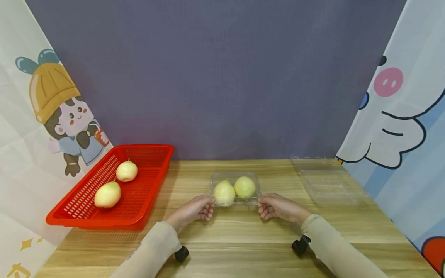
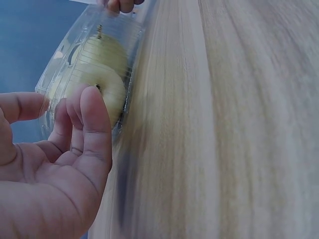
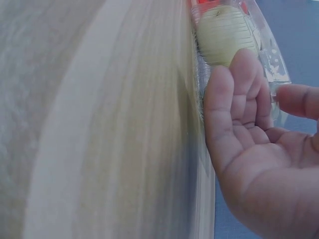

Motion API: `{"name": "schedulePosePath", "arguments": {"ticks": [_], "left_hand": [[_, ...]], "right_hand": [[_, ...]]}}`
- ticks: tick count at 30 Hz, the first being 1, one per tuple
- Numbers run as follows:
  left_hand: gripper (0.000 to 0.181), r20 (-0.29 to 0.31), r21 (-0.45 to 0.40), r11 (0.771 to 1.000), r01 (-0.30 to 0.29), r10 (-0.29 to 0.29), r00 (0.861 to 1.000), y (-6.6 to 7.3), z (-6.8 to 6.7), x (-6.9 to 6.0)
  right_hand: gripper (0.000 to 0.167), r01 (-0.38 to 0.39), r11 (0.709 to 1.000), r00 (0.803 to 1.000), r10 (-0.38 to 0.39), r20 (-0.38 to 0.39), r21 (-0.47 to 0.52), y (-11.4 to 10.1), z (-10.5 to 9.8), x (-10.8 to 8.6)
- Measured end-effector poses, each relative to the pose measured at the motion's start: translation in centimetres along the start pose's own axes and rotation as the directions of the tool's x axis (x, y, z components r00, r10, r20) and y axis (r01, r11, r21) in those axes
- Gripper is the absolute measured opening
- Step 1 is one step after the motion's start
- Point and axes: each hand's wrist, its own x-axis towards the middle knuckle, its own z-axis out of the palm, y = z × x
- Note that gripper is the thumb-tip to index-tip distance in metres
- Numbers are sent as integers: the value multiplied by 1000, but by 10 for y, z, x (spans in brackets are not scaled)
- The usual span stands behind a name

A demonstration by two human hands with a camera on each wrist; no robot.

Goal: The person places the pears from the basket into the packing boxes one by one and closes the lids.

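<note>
A clear plastic clamshell box (image 1: 236, 200) with two pale yellow pears, one on the left (image 1: 224, 192) and one on the right (image 1: 245, 187), is at the middle of the table. My left hand (image 1: 194, 210) pinches its near left corner between thumb and fingers. At the near right corner, my right hand (image 1: 278, 207) holds the box the same way. The left wrist view shows both pears (image 2: 107, 87) through the ribbed plastic wall, one with its stem up. In the right wrist view one pear (image 3: 227, 37) shows past the fingertips.
On the left stands a red slotted basket (image 1: 147, 206) holding two more pears, one nearer (image 1: 107, 195) and one farther (image 1: 126, 171). More clear plastic boxes (image 1: 326, 181) lie at the table's back right. A grey panel (image 1: 229, 81) rises behind the wooden table (image 1: 240, 243).
</note>
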Motion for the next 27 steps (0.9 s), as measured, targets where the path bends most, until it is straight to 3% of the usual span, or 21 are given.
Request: {"name": "schedulePosePath", "arguments": {"ticks": [9, 27], "left_hand": [[20, 23, -31, 999, -12, 12, 1000, -2, -1, -1], [14, 5, -67, 998, -14, 15, 1000, -3, 0, -1]], "right_hand": [[25, 6, 1000, 1000, -6, -6, 1, 1, 2, -2], [25, 7, 1000, 1000, -8, 12, 17, 2, 0, -1]]}}
